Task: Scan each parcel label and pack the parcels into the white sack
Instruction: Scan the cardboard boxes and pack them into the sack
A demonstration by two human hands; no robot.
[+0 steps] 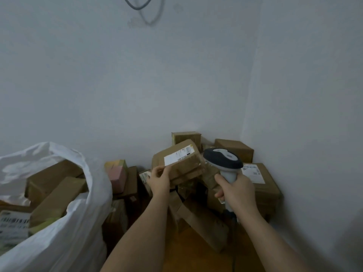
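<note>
We find the left hand gripping a brown cardboard parcel by its near left corner, fingers and thumb curled on the edge, holding it raised above the heap of parcels in the corner of the room. The right hand is wrapped round the handle of a grey-and-white barcode scanner, whose head sits just beside the parcel's right end. The white shipping label lies on the upturned face, its long axis running with the parcel's, rising from lower left to upper right; the scanner head stands to the right of it and appears aimed away from us (so the window's true bearing cannot be confirmed). In our judgement the scan turns on bringing label and head face to face. Print on the label is too blurred to read. The white sack stands well to the left, nearer the left hand, already holding several boxes.
</note>
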